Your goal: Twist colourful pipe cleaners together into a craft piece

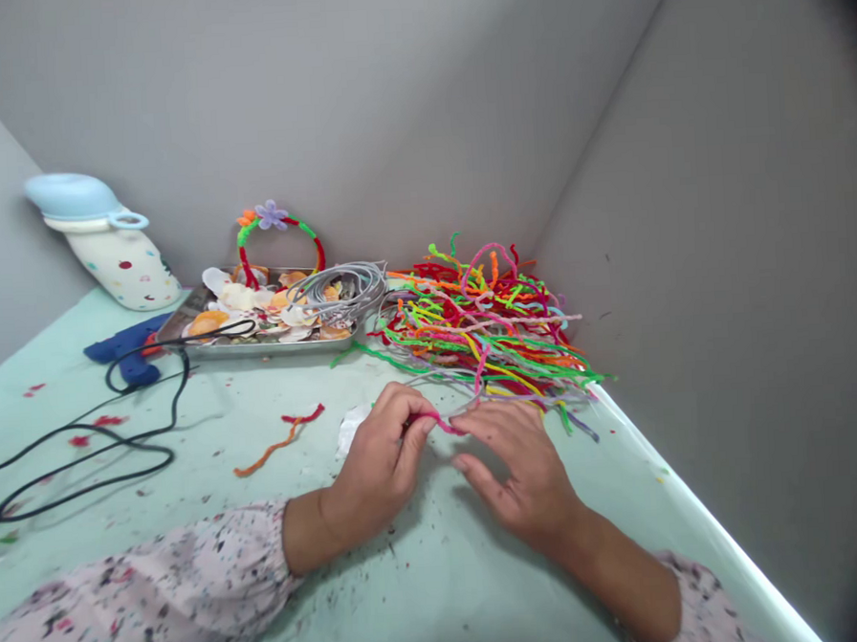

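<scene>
Left grip [382, 451] pinching pink pipe cleaner [443, 424]; right grip [520, 465] parted, touching it; pipe-cleaner heap [472, 330] beyond.

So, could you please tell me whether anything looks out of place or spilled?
Slightly: the grey wire coil untidily overhangs the right edge of the metal tray, and red specks, perhaps scraps or stains, mess up the left of the pale green table cover.

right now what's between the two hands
In the head view, a short stretch of pink fuzzy stem spans from the left hand to the right hand.
</scene>
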Available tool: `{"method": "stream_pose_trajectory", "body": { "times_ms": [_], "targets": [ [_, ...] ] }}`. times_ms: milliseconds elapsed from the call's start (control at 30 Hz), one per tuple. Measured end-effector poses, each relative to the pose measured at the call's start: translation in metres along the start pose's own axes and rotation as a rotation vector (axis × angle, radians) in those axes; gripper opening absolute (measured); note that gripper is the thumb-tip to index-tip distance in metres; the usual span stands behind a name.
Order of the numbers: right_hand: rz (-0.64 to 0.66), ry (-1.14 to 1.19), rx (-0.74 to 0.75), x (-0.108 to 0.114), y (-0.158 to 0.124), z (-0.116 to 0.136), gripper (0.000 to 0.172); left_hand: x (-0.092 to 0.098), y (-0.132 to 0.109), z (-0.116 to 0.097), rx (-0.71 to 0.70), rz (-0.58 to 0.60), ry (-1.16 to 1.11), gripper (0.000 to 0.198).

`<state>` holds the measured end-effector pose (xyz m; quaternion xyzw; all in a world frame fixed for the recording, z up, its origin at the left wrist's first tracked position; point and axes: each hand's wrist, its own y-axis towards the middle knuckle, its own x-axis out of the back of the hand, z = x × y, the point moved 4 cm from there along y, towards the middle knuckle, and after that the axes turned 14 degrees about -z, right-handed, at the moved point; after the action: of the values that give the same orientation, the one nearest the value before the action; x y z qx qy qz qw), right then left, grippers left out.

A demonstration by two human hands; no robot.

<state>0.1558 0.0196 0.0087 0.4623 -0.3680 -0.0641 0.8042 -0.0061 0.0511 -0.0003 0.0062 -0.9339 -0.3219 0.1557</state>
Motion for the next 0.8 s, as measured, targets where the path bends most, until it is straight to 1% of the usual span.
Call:
{"method": "stream_pose_trajectory", "body": {
  "times_ms": [167,300,367,433,500,600,667,733,800],
  "targets": [
    [-0.002,-0.076,0.070,0.001,-0.001,0.007,0.023,0.002,-0.001,-0.001,-0.020,-0.026,-0.005,0.009],
    [-0.047,-0.135,0.151,0.008,-0.001,0.015,0.026,0.002,0.001,0.001,-0.023,-0.054,-0.002,0.009],
    [-0.052,-0.121,0.181,0.010,0.000,0.018,0.025,0.002,0.002,0.002,-0.013,-0.058,0.002,0.009],
    [-0.017,-0.051,0.216,0.009,0.000,0.021,0.022,0.001,0.002,0.003,-0.001,-0.057,0.001,0.010],
    [0.047,0.029,0.236,0.006,0.000,0.022,0.020,0.001,0.001,0.004,0.016,-0.051,-0.004,0.010],
    [0.172,0.101,0.209,-0.004,-0.004,0.020,0.017,0.000,-0.001,0.005,0.051,-0.028,-0.017,0.012],
    [0.245,0.114,0.158,-0.011,-0.007,0.016,0.019,0.000,-0.001,0.006,0.067,-0.010,-0.032,0.013],
    [0.274,0.073,0.074,-0.017,-0.010,0.010,0.027,0.001,-0.001,0.005,0.076,-0.002,-0.054,0.014],
    [0.276,0.015,-0.019,-0.022,-0.013,0.001,0.036,0.002,-0.001,0.004,0.082,0.003,-0.076,0.014]
  ]
}}
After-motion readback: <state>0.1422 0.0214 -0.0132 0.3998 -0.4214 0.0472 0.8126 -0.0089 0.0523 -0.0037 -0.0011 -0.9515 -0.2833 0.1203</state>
